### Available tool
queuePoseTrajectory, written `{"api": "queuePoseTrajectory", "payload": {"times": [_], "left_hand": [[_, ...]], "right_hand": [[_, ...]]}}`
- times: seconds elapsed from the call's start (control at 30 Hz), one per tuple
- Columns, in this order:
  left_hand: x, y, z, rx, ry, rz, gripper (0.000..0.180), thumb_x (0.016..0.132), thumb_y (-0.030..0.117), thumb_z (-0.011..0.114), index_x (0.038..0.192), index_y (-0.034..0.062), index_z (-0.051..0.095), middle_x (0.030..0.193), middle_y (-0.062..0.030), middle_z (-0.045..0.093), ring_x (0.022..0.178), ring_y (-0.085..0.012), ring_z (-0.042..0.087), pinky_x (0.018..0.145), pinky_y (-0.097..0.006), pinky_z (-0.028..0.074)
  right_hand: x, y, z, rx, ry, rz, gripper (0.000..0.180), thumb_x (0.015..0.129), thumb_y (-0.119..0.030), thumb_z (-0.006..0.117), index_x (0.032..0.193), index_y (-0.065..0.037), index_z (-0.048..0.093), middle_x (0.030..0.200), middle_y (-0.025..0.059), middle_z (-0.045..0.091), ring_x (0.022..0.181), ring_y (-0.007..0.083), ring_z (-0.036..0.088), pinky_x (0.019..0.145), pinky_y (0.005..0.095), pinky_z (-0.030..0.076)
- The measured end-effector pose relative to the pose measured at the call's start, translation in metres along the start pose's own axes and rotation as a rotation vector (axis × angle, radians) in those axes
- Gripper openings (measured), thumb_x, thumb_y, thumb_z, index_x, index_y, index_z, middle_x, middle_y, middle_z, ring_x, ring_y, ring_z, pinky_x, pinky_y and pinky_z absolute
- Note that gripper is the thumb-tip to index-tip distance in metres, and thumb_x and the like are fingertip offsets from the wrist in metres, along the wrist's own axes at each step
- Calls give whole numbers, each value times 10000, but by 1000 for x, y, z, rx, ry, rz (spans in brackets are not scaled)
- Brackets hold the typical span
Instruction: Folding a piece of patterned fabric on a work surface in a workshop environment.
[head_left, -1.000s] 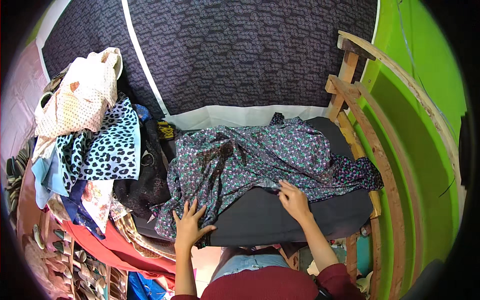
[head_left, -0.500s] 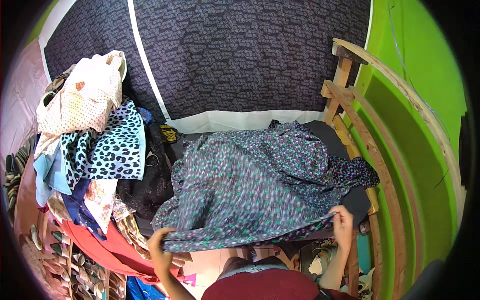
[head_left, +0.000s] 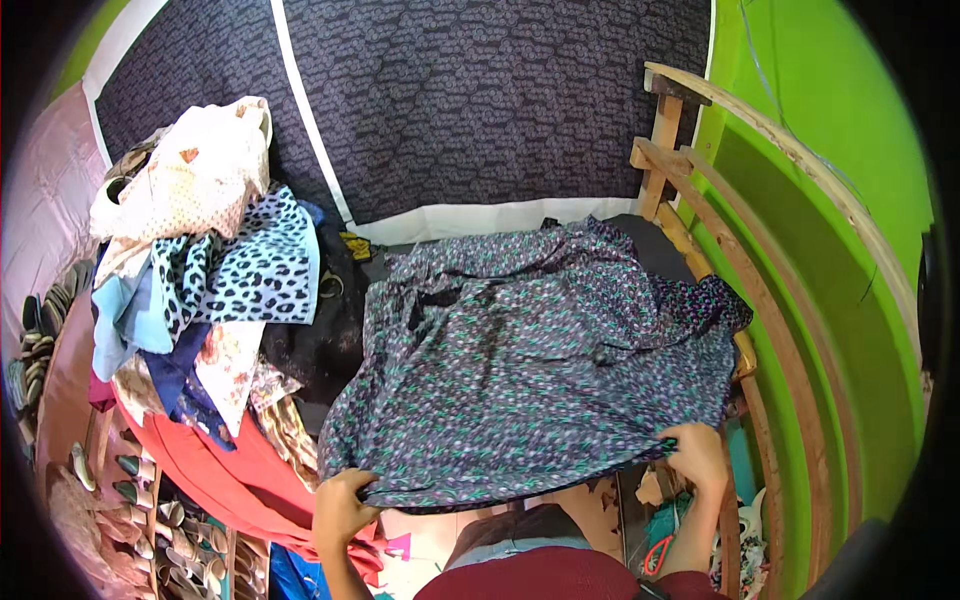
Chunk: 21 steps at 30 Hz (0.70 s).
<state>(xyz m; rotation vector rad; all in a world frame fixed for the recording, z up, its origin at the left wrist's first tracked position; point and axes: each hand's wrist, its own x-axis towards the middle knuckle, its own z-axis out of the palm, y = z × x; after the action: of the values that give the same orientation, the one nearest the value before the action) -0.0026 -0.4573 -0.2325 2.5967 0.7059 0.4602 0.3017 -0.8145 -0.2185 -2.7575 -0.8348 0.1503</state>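
A dark floral garment (head_left: 520, 370) with green, white and purple specks lies spread across the bed; it looks like a dress, though its full shape is hard to tell. My left hand (head_left: 343, 512) pinches its near left corner. At the near right, my right hand (head_left: 695, 458) grips the same hem, which stretches between both hands past the bed's front edge. A bunched part of the garment, perhaps a sleeve, rests by the wooden bed frame at the right. Folds lie across its far side.
A tall clothes heap stands at the left, with a cream dotted garment (head_left: 195, 180), a blue leopard-print cloth (head_left: 265, 270) and a red cloth (head_left: 220, 460) hanging down. Wooden rails (head_left: 760, 260) line the right. Shoes (head_left: 180, 545) fill racks at lower left. A dark patterned curtain (head_left: 500, 110) hangs behind.
The garment has settled flatter and wider over the bed, covering more toward the right. Both hands keep their hold on the hem and sit slightly lower in the picture; the view has shifted a little.
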Motion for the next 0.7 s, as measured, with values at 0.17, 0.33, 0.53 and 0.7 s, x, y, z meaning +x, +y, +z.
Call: {"api": "queuePoseTrajectory", "payload": {"times": [0.17, 0.33, 0.53, 0.7], "left_hand": [[-26, 6, 15, -56, 31, -1, 369, 543, 4, 591, 900, 78, 643, 875, -104, 578, 830, -320, 570, 720, -392, 449], [-57, 2, 19, 11, 744, -78, 303, 678, 18, 547, 974, 25, 610, 1036, -125, 591, 1009, -301, 543, 908, -397, 386], [-101, -34, -1, -527, 1205, -78, 284, 813, 120, 453, 1007, -18, 607, 1020, -158, 626, 917, -263, 601, 880, -389, 462], [-152, -31, -44, -521, 1512, -97, 321, 838, 213, 427, 1031, 20, 596, 919, -69, 543, 825, -200, 548, 759, -349, 467]], "right_hand": [[-68, 12, -10, 21, -82, 105, 511, 463, 49, 499, 896, -104, 724, 553, 198, 557, 487, 307, 545, 509, 360, 424], [-87, -14, 8, 220, 243, 0, 448, 486, 58, 513, 868, -68, 709, 717, 178, 611, 651, 347, 581, 608, 374, 450], [-70, -52, 41, 312, 517, -365, 455, 499, 48, 527, 901, -83, 695, 653, 90, 512, 659, 280, 508, 627, 342, 360], [-60, -45, 72, 324, 677, -424, 376, 595, 27, 547, 910, -105, 704, 687, 46, 529, 667, 222, 486, 663, 312, 346]]}}
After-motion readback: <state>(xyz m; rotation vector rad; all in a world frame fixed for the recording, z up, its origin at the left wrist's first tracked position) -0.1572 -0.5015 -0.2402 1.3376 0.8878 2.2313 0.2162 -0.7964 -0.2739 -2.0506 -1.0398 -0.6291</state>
